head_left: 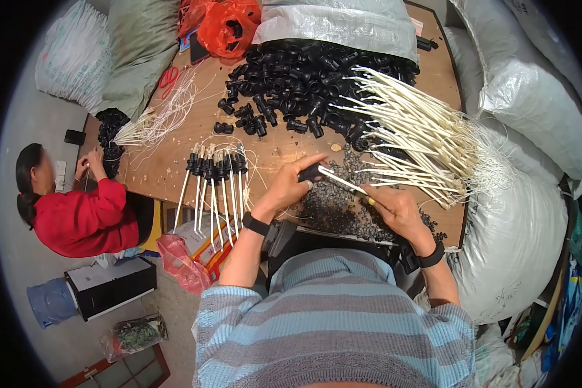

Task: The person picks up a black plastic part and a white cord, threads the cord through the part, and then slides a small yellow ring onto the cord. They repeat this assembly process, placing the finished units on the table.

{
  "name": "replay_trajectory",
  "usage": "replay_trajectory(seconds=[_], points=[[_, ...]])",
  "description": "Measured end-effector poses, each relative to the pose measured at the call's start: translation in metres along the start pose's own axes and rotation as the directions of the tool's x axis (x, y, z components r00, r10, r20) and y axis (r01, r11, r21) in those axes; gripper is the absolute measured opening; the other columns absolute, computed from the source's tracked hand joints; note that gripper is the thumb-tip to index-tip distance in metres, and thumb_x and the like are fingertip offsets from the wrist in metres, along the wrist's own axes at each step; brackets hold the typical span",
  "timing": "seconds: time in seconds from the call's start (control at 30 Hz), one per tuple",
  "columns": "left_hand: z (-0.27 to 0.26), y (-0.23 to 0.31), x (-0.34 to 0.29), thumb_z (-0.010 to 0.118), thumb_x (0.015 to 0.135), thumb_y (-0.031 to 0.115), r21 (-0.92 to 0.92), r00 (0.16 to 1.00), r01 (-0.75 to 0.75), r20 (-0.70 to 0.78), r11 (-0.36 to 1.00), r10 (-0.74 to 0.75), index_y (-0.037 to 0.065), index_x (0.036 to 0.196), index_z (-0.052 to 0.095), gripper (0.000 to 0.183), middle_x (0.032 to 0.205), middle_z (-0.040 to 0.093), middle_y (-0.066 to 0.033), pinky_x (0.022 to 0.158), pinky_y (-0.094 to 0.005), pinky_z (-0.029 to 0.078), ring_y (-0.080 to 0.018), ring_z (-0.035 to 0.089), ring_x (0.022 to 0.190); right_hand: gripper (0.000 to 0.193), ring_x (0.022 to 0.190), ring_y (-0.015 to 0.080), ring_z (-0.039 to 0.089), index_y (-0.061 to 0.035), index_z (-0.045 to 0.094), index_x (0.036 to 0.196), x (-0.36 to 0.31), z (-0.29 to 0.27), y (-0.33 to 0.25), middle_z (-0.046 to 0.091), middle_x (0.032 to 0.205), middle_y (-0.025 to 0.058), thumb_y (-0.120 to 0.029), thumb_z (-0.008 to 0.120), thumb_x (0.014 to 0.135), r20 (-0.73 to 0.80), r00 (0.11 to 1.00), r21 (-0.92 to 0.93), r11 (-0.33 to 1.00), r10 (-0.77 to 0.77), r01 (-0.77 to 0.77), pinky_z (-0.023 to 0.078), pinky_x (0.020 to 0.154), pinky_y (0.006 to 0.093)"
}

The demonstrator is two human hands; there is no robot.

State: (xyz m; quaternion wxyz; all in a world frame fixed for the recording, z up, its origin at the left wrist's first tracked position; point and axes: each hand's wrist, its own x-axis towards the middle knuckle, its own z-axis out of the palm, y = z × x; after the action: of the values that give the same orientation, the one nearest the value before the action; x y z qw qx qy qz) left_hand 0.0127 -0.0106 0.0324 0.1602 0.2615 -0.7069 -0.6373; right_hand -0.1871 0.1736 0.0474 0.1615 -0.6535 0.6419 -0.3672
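Observation:
Above the table's near edge, my left hand (286, 186) is closed around a black plastic fitting (311, 172). My right hand (396, 208) pinches a thin white tube (343, 180), whose far end meets the fitting; whether it sits inside cannot be made out. Beneath both hands lies a spread of small dark rings (330, 210). To the right is a large bundle of white tubes (420, 132) with stringy ends. Left of my left hand, several tubes with black fittings (213, 169) lie in a row, their white ends over the table edge.
A heap of black fittings (284, 74) covers the table's far middle, below a white sack (336, 32). Red scissors (169, 79) and thin white strings (168, 116) lie far left. Another person in red (87, 216) works at the left end. Stuffed sacks (514, 239) crowd the right side.

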Motion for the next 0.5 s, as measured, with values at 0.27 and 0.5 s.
replay_trajectory(seconds=[0.27,0.5], points=[[0.011,-0.004,-0.007,0.06,0.066,-0.013,0.7,0.848,-0.441,0.119,0.562,0.517,0.007,0.109,0.062,0.047,0.101,0.068,-0.0102,0.09,-0.0398,0.047,-0.0309,0.059,0.109,0.053,0.063,0.0268,0.061,-0.0111,0.063,0.118,0.01,-0.011,-0.026,0.065,0.076,0.0063,-0.016,0.078,0.067,0.133,0.942,-0.615,0.771,0.308,-0.165,0.047,0.069,0.0413],[0.059,0.049,-0.01,0.075,0.061,0.01,0.813,0.817,-0.421,0.147,0.402,0.558,0.013,0.109,0.065,0.049,0.072,0.057,-0.0069,0.06,-0.0353,0.047,-0.0205,0.06,0.07,0.05,0.054,0.0299,0.058,-0.0109,0.063,0.109,0.017,0.011,-0.018,0.064,0.073,0.0093,-0.008,0.076,0.06,-0.138,0.99,-0.532,0.845,-0.023,-0.054,0.045,0.05,0.0386]])
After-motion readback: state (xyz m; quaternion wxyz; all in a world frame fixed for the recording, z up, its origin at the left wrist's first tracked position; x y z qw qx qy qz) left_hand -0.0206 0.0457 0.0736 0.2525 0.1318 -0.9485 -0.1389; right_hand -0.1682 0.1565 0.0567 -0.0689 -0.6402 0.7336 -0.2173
